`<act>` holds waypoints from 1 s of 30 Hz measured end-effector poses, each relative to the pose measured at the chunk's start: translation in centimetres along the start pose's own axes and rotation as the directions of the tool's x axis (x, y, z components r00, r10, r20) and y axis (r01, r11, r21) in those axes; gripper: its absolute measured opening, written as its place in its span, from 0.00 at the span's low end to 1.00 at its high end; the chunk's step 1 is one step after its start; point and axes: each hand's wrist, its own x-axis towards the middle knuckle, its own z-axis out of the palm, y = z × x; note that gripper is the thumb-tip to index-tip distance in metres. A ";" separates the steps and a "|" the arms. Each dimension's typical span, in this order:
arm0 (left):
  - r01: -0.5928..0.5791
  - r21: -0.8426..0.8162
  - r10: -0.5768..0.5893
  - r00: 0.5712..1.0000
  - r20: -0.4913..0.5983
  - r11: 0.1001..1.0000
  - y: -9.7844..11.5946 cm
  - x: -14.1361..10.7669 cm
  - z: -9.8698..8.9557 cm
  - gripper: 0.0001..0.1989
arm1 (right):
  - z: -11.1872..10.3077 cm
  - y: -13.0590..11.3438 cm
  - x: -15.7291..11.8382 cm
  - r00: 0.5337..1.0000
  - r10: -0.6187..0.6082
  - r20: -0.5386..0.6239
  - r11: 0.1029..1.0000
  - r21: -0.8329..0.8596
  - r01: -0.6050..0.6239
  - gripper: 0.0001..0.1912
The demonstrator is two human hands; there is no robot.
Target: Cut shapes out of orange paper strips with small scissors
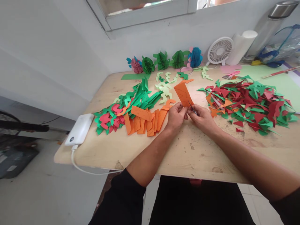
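Note:
My left hand (176,116) pinches the lower edge of a folded orange paper piece (183,93), which has curved lines drawn on it. In my right hand (201,118) is a small pair of scissors (192,107), its blades at the lower right part of the paper. Both hands are close together above the table. To their left lie stacked orange paper strips (142,120), some with drawn outlines. Behind those is a pile of folded green strips (142,98). Cut red and green shapes (110,118) lie farther left, and pale green cut shapes (164,90) lie behind my hands.
A large heap of red, green and orange scraps (253,100) covers the right side. Honeycomb paper figures (161,61) line the wall, beside a white fan (220,50) and a paper roll (242,47). A white power bank (80,128) with a cable sits at the left edge.

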 end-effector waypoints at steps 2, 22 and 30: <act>-0.001 0.001 0.001 1.000 0.000 1.000 0.0 0.0 0.0 0.06 | 0.0 0.0 0.0 1.000 0.001 0.001 1.000 0.007 -0.001 0.09; 0.016 -0.030 -0.017 0.999 -0.027 0.999 -0.4 0.3 -0.1 0.07 | 0.1 0.3 -0.1 1.000 0.028 -0.010 0.999 -0.028 -0.029 0.08; 0.006 0.013 -0.006 0.998 -0.059 1.000 0.0 0.2 -0.1 0.06 | 0.1 0.1 -0.2 0.997 0.000 -0.073 0.999 -0.036 -0.002 0.11</act>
